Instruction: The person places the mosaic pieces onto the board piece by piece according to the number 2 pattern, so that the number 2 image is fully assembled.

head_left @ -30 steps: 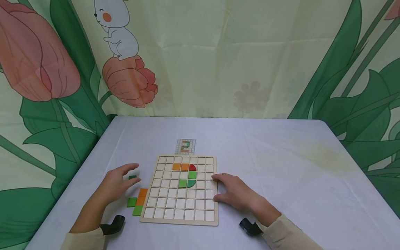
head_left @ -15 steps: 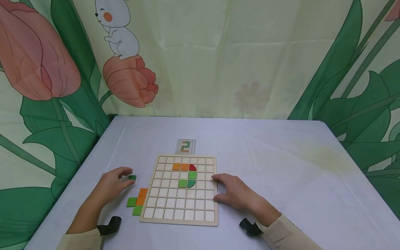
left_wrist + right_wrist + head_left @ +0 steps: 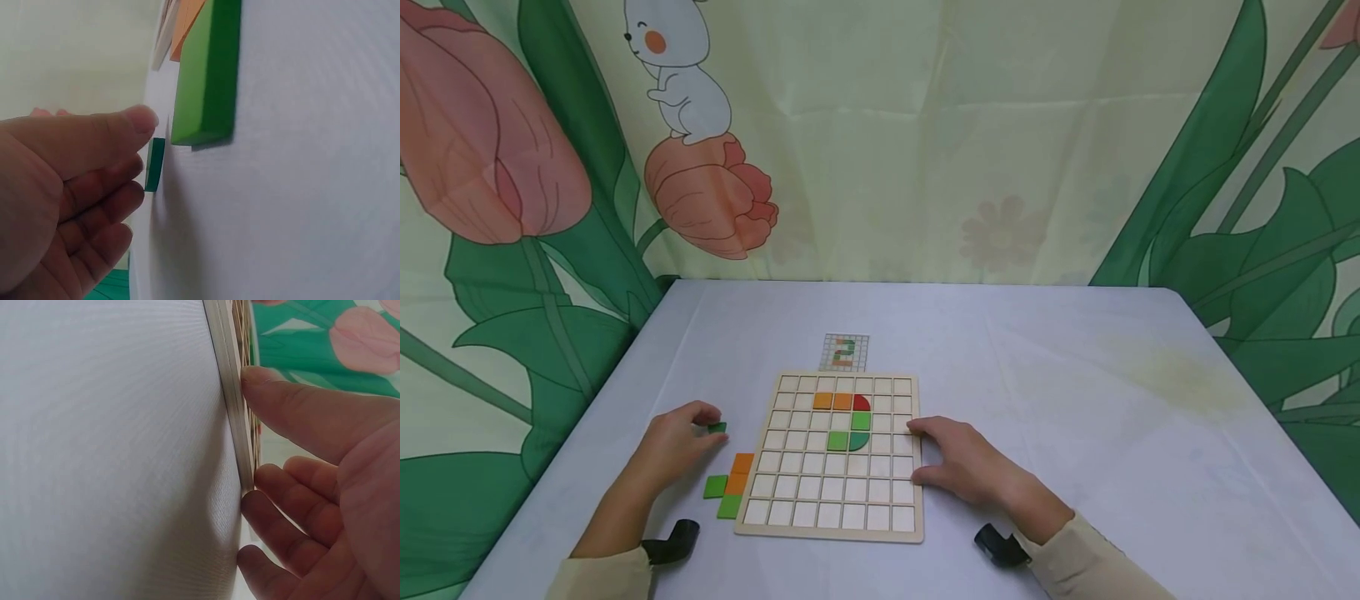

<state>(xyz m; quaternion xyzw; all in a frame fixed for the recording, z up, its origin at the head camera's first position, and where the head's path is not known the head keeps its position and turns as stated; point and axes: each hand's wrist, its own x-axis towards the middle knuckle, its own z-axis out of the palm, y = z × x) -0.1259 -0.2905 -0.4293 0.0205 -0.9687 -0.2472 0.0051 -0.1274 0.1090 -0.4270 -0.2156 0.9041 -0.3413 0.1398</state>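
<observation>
In the head view my left hand (image 3: 677,442) is at the left of the board, its thumb and fingers spread about a small dark green tile (image 3: 718,427). The left wrist view has this dark green tile (image 3: 154,165) just past the fingertips, low over the white cloth. My right hand (image 3: 962,458) rests at the right edge of the wooden grid board (image 3: 831,536), thumb and fingertips apart along the rim. On the board, two orange tiles (image 3: 833,402), a red rounded tile (image 3: 861,403), light green tiles (image 3: 861,421) and a dark green rounded tile (image 3: 858,442) fill some squares.
Orange tiles (image 3: 740,473) and light green tiles (image 3: 716,487) lie against and beside the board's left edge. Behind the board is a small pattern card (image 3: 844,352). A white cloth covers the table (image 3: 1037,367), and a printed curtain (image 3: 880,150) hangs at the back.
My left hand has drawn back from beyond the dark green tile, and its fingers have come in closer around that tile. The right hand and the board stay where they were.
</observation>
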